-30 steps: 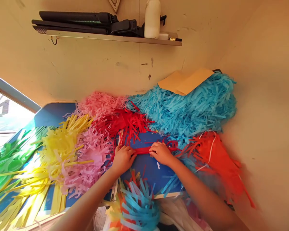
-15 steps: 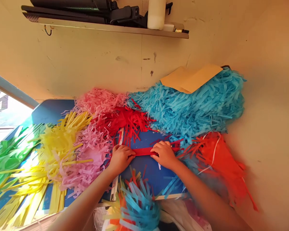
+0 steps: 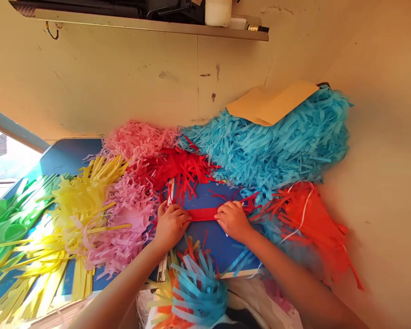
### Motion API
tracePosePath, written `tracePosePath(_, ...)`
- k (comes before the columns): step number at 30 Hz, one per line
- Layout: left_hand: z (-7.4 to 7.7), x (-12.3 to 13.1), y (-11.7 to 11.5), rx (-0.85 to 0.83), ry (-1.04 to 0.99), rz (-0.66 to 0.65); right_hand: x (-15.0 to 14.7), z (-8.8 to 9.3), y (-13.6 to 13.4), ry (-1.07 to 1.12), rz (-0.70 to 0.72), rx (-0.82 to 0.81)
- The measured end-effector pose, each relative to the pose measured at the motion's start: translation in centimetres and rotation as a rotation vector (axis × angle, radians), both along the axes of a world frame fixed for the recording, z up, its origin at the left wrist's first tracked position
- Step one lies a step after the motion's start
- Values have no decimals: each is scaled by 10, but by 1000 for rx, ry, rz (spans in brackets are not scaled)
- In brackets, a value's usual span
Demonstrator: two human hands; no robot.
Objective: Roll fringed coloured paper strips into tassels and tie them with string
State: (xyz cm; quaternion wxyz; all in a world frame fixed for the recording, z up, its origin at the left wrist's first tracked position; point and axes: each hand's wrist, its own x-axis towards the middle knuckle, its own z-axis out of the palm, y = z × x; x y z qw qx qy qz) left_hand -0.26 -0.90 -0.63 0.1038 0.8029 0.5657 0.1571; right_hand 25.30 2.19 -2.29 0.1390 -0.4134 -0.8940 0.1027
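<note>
A folded red paper strip (image 3: 202,214) lies flat on the blue table (image 3: 208,242) between my two hands. My left hand (image 3: 171,224) presses its fingers closed onto the strip's left end. My right hand (image 3: 233,219) pinches the strip's right end, fingers curled. Loose red fringe (image 3: 173,169) fans out just behind the strip.
Heaps of cut paper fringe surround the spot: blue (image 3: 277,141) at the back right, orange (image 3: 304,214) at the right, pink (image 3: 130,205), yellow (image 3: 75,205) and green (image 3: 7,219) to the left. A tan envelope (image 3: 270,103) rests on the blue heap. A wall shelf (image 3: 140,23) hangs above.
The view has tilted down a little, so the shelf sits higher in frame. Both hands stay on the red strip, shifted only slightly.
</note>
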Motion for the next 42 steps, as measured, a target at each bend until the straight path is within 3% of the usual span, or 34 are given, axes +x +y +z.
tracePosePath(8, -5, 3, 8, -75, 59, 70, -1, 5, 11, -35, -130, -199)
tracePosePath(14, -6, 13, 16, -64, 169, 127, -19, 5, 16, -121, -287, -196)
tracePosePath(26, -5, 11, 16, 61, 228, 90, -18, 3, 21, -150, -355, -101)
tracePosePath(29, -3, 9, 13, 119, 224, -67, -17, 10, 18, -143, -287, -13)
tracePosePath(33, -1, 10, 11, 152, 236, -224, -23, 18, 12, -143, -48, 57)
tracePosePath(37, 4, 16, 12, 183, 242, -248, -33, 14, 12, -166, 176, 41)
tracePosePath(42, 6, 23, 19, 226, 225, -201, -37, 9, 28, -145, 146, 13)
